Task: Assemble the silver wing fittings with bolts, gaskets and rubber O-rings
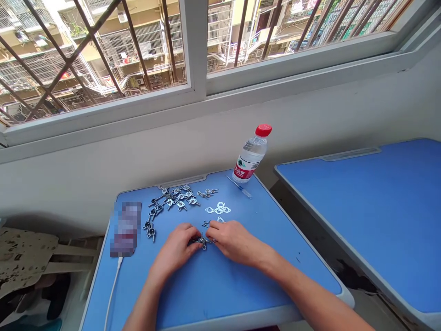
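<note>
My left hand [177, 247] pinches a small metal part [204, 246] with a ring at its near end, low over the blue table. Close against its right side is my right hand [230, 236], fingers drawn together; whatever sits in their tips is too small to make out. Just beyond the fingers lie some tiny pieces [206, 224], likely hardware. Several flat silver plates with holes [219, 209] are spread farther back, one partly covered by my right hand. Similar metal parts [181, 197] form a loose group to the back left, and some with dark round centres [151, 232] run down its left side.
A red-capped water bottle [250, 158] stands at the table's back right, beside a thin blue-and-clear tool [241, 188]. At left lies a pixelated rectangular device [126, 230] with a white cable [113, 289]. Another blue table [372, 207] stands to the right, across a gap.
</note>
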